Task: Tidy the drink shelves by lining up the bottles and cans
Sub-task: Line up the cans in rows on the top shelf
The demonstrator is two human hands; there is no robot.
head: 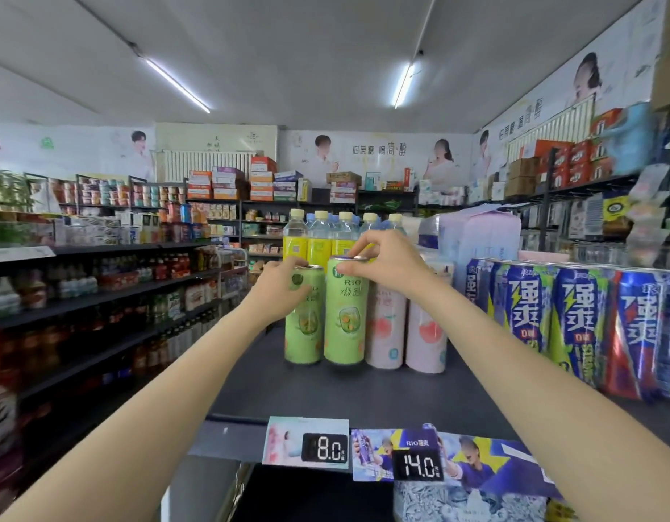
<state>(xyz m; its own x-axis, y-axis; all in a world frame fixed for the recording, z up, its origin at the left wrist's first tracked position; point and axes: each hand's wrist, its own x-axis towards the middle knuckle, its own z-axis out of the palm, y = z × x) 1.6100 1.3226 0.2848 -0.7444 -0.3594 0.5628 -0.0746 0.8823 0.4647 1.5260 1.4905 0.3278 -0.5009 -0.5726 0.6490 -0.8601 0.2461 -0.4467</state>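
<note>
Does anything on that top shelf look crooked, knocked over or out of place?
Nothing is spilled or toppled. The left green can sits a little behind the right green can, so that front row is not quite even. The left hand and right hand are gripping those two cans.

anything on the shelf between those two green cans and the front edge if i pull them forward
Nothing visible. The dark shelf is bare from the two green cans to the front edge, where only the price tags hang. Both hands already grip the cans.
</note>
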